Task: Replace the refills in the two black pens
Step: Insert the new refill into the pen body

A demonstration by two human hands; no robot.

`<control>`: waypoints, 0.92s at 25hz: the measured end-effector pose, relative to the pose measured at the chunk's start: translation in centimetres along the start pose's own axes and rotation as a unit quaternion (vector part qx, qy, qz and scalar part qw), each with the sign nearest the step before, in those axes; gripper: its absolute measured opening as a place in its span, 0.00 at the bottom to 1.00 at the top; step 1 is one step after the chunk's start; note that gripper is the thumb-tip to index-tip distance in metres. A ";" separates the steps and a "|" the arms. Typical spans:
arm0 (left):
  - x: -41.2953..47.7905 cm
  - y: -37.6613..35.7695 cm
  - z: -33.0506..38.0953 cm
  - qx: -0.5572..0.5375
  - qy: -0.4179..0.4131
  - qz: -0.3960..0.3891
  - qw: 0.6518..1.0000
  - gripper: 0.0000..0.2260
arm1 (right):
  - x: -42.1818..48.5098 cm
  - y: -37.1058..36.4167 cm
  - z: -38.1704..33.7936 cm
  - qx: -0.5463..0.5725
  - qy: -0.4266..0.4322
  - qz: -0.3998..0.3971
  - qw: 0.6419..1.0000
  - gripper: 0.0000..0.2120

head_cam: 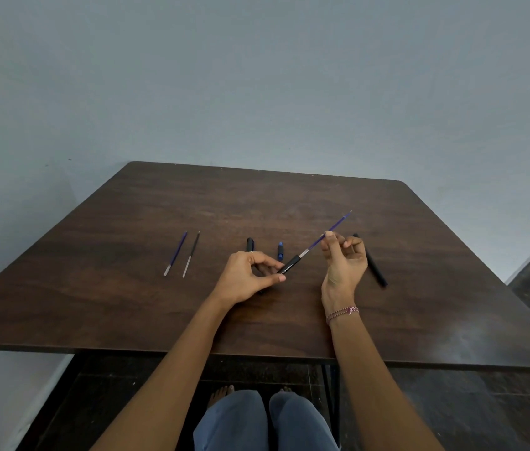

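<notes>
**Fingertips (329, 234) pinch a blue refill (337, 225) seated in a black barrel (291, 264)**

Thumb and forefinger of the right hand (343, 265) close on the blue refill about midway along its length, and the other fingers curl loosely into the palm. The left hand (247, 278) grips the black barrel between its thumb below and its curled fingers above. Only the barrel's open end shows past them: a smooth matte tube with small white print.

The refill is a thin straight rod, translucent blue, with a pale silvery stretch where it enters the barrel mouth. Barrel and refill form one line held just above the middle of the table (127, 304). Its long axis runs from near left to far right, and the fine tip points away and to the right.

A second black pen (376, 271) lies flat just right of the right hand, partly hidden by it and angled toward the near right. A small blue piece (280, 250) lies between the hands. A black piece (250, 245) lies beyond the left hand, its near end covered. Well to the left, a loose blue refill (177, 252) and a loose dark refill (192, 253) lie side by side without touching, tips away.

The tabletop is dark brown wood grain with rounded far corners. A braided bracelet (343, 311) circles the right wrist.
</notes>
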State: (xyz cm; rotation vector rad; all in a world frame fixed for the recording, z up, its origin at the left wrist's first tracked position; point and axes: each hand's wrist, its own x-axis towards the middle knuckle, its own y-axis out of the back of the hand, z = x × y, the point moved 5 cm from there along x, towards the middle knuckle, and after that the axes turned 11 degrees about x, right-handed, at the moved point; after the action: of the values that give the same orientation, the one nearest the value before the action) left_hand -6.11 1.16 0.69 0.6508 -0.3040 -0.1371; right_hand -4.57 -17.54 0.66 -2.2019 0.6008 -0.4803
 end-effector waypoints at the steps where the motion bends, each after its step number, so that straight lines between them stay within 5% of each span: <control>1: 0.0 0.0 0.0 0.002 0.000 0.000 1.000 0.10 | -0.1 -0.2 0.0 -0.006 0.001 -0.008 1.000 0.17; 12: 0.1 0.7 -0.5 -0.048 0.011 0.070 0.996 0.10 | -1.9 -2.6 1.0 -0.175 -0.018 -0.217 0.960 0.15; 23: 0.1 1.5 -1.1 -0.124 0.036 0.144 0.981 0.09 | -1.7 -2.0 1.4 -0.196 -0.037 -0.182 0.963 0.04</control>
State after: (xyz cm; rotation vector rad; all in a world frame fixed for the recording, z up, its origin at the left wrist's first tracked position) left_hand -5.61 2.95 0.75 0.3587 -0.3027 0.1242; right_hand -4.70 -14.59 1.11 -2.7159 0.2595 -0.4947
